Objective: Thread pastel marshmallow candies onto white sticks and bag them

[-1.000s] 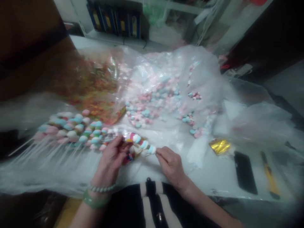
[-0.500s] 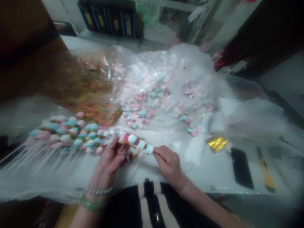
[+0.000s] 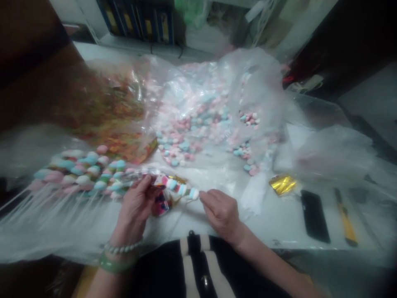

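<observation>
My right hand point(image 3: 221, 211) is closed in a pinch on the near end of a candy skewer point(image 3: 182, 189), a row of blue and white marshmallow-like pieces with darker bits between them. At its other end the skewer meets a clear wrapper point(image 3: 161, 180) with pink and gold print. My left hand point(image 3: 136, 205) is closed on that wrapper, its thumb on top. How far the skewer reaches inside cannot be made out. Left of my left hand lie many finished-looking candy skewers point(image 3: 83, 174) with white sticks pointing toward me. Another printed wrapper point(image 3: 163, 207) shows beneath my left hand.
Behind my hands a big clear bag point(image 3: 257, 78) spills pink, blue and white candies point(image 3: 180, 145) on the white table. A bag of orange and green candies point(image 3: 118, 140) lies at left. On the right are a gold packet point(image 3: 282, 184), a phone point(image 3: 314, 216) and a yellow cutter point(image 3: 347, 225).
My left hand has shifted slightly left with the wrapper, and more of the printed plastic shows. My right hand still pinches the skewer's end. The whole view has shifted a little.
</observation>
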Tool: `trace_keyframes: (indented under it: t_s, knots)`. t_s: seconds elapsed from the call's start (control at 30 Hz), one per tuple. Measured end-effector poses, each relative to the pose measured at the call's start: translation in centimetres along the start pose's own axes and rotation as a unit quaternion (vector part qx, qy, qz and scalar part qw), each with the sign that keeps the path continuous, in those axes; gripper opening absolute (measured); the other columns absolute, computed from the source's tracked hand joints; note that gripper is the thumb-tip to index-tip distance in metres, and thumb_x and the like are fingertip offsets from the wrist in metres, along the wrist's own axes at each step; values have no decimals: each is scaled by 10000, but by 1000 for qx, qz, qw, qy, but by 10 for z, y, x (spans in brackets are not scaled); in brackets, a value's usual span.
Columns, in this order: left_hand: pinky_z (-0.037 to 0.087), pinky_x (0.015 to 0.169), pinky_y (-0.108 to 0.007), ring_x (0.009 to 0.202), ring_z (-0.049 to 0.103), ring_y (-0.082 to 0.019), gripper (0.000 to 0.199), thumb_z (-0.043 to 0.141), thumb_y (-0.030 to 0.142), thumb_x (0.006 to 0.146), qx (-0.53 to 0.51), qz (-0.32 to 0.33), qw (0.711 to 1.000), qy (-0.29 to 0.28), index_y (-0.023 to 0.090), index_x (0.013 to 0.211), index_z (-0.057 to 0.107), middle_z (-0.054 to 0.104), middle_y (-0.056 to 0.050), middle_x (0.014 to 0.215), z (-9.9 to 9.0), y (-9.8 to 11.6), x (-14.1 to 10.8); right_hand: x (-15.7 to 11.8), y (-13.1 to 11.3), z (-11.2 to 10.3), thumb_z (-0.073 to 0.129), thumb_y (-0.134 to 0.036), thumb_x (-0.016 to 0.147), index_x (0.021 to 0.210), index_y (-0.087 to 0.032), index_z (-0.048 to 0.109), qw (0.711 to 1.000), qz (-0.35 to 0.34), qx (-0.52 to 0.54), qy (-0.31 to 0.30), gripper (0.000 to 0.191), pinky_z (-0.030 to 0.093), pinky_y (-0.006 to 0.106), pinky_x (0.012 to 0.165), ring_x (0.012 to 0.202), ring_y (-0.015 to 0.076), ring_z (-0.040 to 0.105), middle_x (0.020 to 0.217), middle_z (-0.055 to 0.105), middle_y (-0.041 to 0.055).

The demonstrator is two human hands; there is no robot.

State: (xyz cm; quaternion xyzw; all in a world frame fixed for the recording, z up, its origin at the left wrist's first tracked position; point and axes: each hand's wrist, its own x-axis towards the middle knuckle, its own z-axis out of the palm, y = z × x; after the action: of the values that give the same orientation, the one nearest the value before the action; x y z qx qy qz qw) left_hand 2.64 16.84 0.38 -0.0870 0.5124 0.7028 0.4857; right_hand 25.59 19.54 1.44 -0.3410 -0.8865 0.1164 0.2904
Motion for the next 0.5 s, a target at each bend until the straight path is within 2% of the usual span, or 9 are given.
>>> trace_keyframes:
  t_s: [0.1, 0.27, 0.37, 0.5]
  knots:
    - [597, 523, -274, 538, 649, -139, 170, 586, 45, 839, 18, 35, 999, -22, 124, 698, 638, 667, -6, 638, -4, 2, 1, 0, 2, 2, 427, -90, 912, 838, -192, 691, 999, 30, 29, -17, 292, 403, 246, 614, 642, 150, 530, 663, 571, 26]
    - [592, 506, -293, 476, 625, -140, 191, 584, 78, 853, 32, 14, 999, -11, 128, 672, 615, 636, 7, 589, -6, 1, 0, -1, 4, 8, 476, -175, 925, 847, -208, 702, 979, 115, 158, -51, 241, 439, 242, 638, 679, 145, 581, 726, 635, 26]
    - [571, 504, -259, 456, 603, -122, 219, 562, 98, 879, 17, -10, 1000, 14, 135, 665, 591, 616, 11, 565, -3, 0, -1, 2, 4, 7, 516, -189, 874, 831, -218, 708, 944, 199, 255, -69, 198, 457, 242, 650, 674, 141, 593, 721, 655, 6]
    - [561, 541, -235, 455, 580, -103, 244, 526, 148, 926, -7, -59, 998, 15, 161, 687, 578, 610, 8, 561, 0, 2, -1, 9, 0, -1, 539, -203, 791, 741, -213, 691, 871, 330, 351, -99, 161, 435, 232, 582, 577, 124, 529, 590, 569, -33]
